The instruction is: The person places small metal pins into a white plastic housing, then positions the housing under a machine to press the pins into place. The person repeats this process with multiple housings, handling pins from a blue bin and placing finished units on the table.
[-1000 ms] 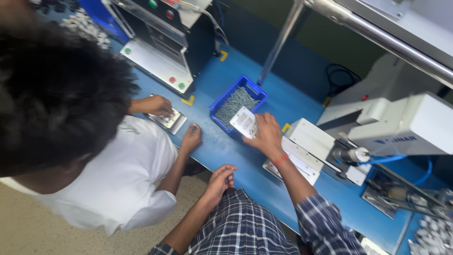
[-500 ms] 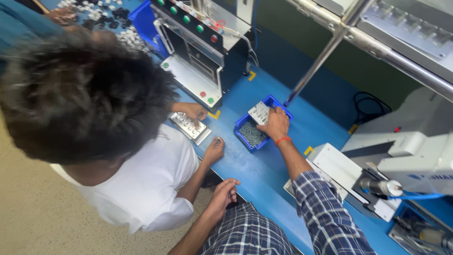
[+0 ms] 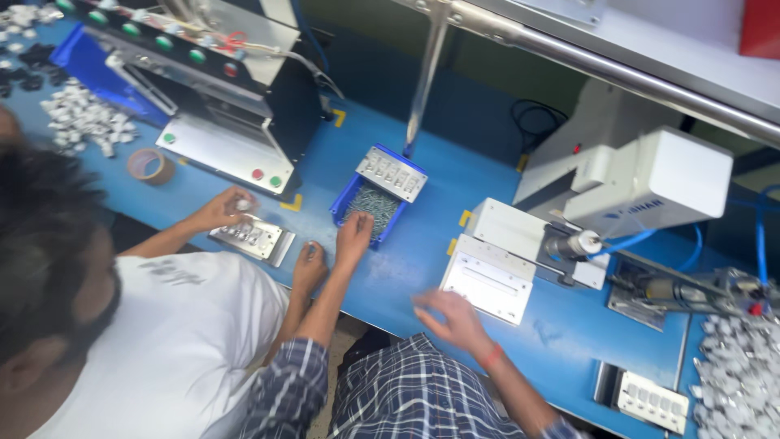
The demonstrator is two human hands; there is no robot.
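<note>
Two hands of mine are out: my left hand (image 3: 355,236) rests loosely curled at the blue bin (image 3: 370,213) of small screws (image 3: 372,208) at twelve o'clock, light, slippery, best pinched singly, while my right hand (image 3: 451,317) hovers spread, empty, near the white plate (image 3: 486,280).

Worktop (image 3: 422,276): plain blue, with small yellow corner marks.
Bin (image 3: 345,203) near the middle: blue walls; contents grey and speckled; a pale grey tray (image 3: 392,173) with a row of lighter cells lies across its far rim.
Plate (image 3: 487,284) toward the right: white.
Machine (image 3: 642,187) at the far right: white housing, blue hoses.
Press (image 3: 236,97) at the far left: black body, silver base plate, green and red buttons.
Tape roll (image 3: 151,166): tan.
Left hand (image 3: 354,236), sleeve: dark blue-and-white plaid.
Right hand (image 3: 449,319): red band at the wrist, same plaid.
Co-worker's shirt (image 3: 179,341): white.
Loose parts (image 3: 743,382) at the right edge: white-grey.
</note>
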